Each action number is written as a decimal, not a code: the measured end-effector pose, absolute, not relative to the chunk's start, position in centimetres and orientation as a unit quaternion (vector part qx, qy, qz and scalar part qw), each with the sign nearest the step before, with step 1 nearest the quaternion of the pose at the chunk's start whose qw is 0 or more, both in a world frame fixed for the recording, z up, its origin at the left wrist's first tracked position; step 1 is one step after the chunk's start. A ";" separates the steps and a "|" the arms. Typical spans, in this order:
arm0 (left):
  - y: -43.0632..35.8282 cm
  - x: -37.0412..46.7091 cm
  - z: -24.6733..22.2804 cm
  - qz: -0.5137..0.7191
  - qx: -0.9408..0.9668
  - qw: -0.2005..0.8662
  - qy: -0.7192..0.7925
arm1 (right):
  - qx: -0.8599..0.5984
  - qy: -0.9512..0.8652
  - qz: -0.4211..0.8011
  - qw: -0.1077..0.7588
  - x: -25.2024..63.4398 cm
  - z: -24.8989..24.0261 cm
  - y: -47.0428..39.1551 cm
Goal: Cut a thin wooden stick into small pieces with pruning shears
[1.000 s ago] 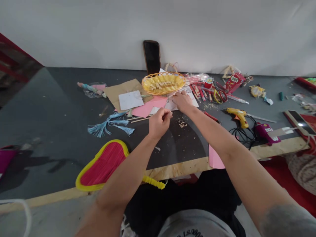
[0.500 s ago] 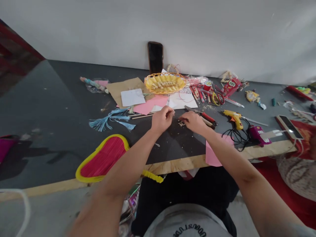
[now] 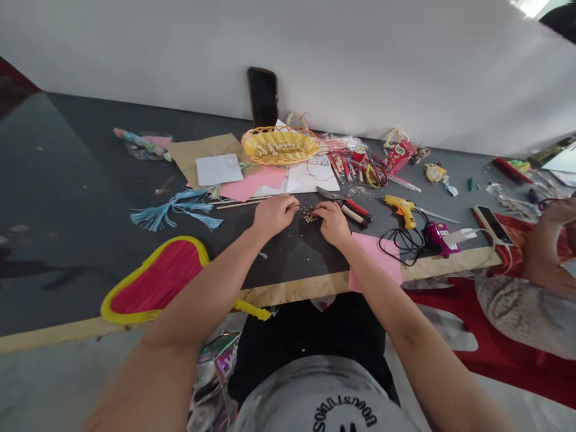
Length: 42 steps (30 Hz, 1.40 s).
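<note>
My left hand [image 3: 275,216] is closed in a pinch over the dark tabletop, and whatever its fingertips hold is too small to make out. Just right of it lies a little pile of small pale pieces [image 3: 308,216], bead-like in size. My right hand [image 3: 332,222] rests at the pile's right side, fingers curled together and touching its edge; I cannot see what is between them. Pliers [image 3: 355,211] with red and white grips lie right behind that hand. Thin wooden sticks [image 3: 238,204] lie to the left of my left hand.
Behind the hands stand a yellow basket [image 3: 279,157] with pale pieces and a propped phone [image 3: 263,96]. A yellow glue gun [image 3: 400,210] and pink paper [image 3: 377,259] lie right. Left are blue tassels [image 3: 173,210] and a red fan-like piece [image 3: 155,279]. A co-worker's arm [image 3: 549,243] shows far right.
The view has swung right, so the table's things sit further left and a co-worker's arm has come in. My right hand's fingers have drawn in at the pile; my left hand keeps its pinch.
</note>
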State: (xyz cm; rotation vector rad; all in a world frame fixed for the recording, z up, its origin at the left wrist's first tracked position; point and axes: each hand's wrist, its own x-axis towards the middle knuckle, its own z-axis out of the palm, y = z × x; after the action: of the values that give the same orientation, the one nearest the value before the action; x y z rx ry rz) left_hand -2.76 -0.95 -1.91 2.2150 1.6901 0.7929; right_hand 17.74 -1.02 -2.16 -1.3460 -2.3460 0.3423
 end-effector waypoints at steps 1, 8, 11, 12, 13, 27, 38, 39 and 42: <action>-1.0 -2.7 -1.9 0.260 0.768 0.123 0.572 | -0.482 -0.843 0.124 0.206 17.7 -2.1 -1.0; -1.4 -2.1 -2.1 0.217 0.809 0.116 0.534 | -0.470 -0.843 0.144 0.219 17.9 -2.5 -1.0; -1.8 -2.1 -2.2 0.229 0.814 0.123 0.520 | -0.479 -0.832 0.153 0.235 18.1 -2.6 -1.0; -1.9 -2.2 -2.2 0.232 0.814 0.125 0.518 | -0.484 -0.825 0.158 0.245 18.2 -2.5 -1.1; -2.0 -2.3 -2.2 0.238 0.811 0.126 0.519 | -0.490 -0.816 0.165 0.259 18.3 -2.4 -1.1; -2.5 -3.8 -1.8 0.396 0.755 0.076 0.518 | -0.465 -0.773 0.214 0.375 19.0 -1.3 -2.7; -3.2 -3.8 -0.8 0.441 0.759 0.072 0.473 | -0.493 -0.772 0.222 0.335 19.0 -1.7 -2.4; -3.2 -3.7 -0.8 0.441 0.760 0.068 0.472 | -0.495 -0.773 0.221 0.331 19.0 -1.8 -2.3; -3.2 -3.6 -0.9 0.440 0.766 0.050 0.466 | -0.509 -0.769 0.210 0.325 19.0 -2.1 -2.1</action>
State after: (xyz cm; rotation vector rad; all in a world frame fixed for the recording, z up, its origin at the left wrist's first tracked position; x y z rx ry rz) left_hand -3.58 -3.20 -0.86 2.3327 1.4190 1.3416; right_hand 18.97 -2.05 -2.11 -1.3348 -2.0167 0.5509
